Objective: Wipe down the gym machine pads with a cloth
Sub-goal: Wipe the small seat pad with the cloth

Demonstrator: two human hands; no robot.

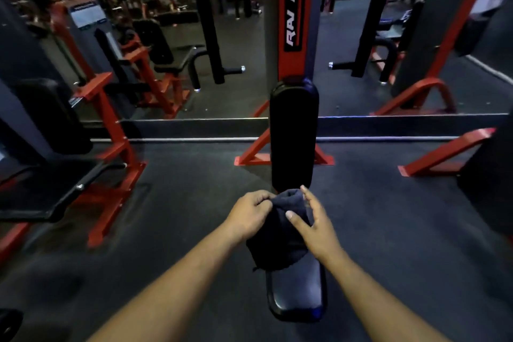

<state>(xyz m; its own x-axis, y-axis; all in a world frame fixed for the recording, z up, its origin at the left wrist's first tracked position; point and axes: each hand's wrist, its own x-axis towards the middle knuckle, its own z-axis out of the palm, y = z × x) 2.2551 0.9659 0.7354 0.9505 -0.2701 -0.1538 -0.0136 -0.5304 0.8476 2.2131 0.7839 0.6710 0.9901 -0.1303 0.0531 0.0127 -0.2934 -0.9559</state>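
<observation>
Fingers (263, 200) pinch one cloth (277, 236).

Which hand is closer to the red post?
Right. The right hand sits almost straight below the red post, fingers spread on the cloth. The left hand pinches the cloth, farther left.

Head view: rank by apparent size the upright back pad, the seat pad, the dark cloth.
1. Upright back pad, largest.
2-3. Dark cloth and seat pad look alike; the cloth covers part of the seat pad and hangs nearer the camera, so no ranking.
</observation>
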